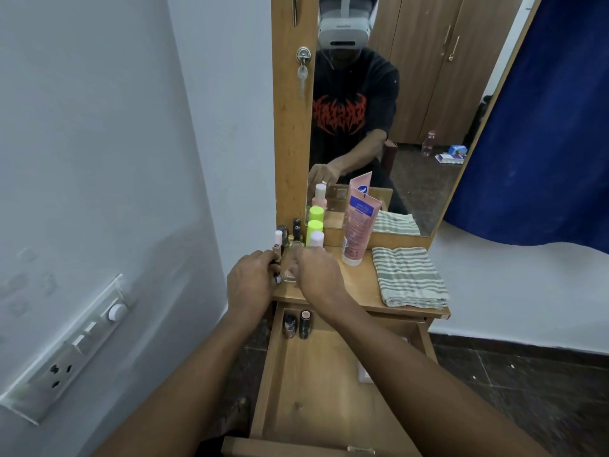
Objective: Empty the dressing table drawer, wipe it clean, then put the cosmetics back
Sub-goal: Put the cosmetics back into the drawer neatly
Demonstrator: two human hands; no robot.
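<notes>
At the bottom centre of the frame the drawer [296, 390] stands pulled out. We judge the emptying nearly done, since only two small bottles [304, 324] lie in its far left corner, just below our wrists.

Above them, at mid-frame on the tabletop [356, 285], our left hand [250, 282] has its fingers curled round a small dark item [276, 270]; what it is we cannot tell. Our right hand [318, 272] bends its fingers down over a clear glass piece [290, 276], but we cannot tell whether it grips it.

The danger we see is crowding. Just beyond our fingers the small cosmetics [296, 232] stand packed together at the table's left side, so a careless knuckle could topple one into the rest, or roll the glass piece into the open drawer.

Further back the pink tube [357, 225] stands on its cap and might tip at a nudge. To the right, the striped cloth [408, 275] lies apart from all this.
</notes>
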